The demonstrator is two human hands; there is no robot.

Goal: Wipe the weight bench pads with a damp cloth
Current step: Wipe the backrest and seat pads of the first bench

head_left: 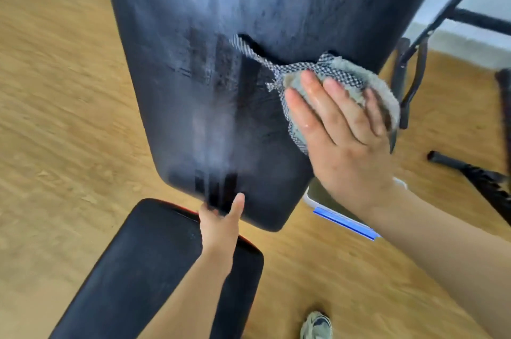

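Cloth (pixel 341 73) lies pressed under straight-fingered right hand (pixel 345 142); grip of left hand (pixel 221 224) curls round back pad (pixel 188 62) edge

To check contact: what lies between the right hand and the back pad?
The cloth, pressed by the right hand onto the back pad; head view.

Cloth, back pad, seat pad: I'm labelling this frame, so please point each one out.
cloth (pixel 336 72): head view, checked fold near its top edge.
back pad (pixel 210 67): head view, bare streaked surface left of the cloth.
seat pad (pixel 143 255): head view, middle of its top face.
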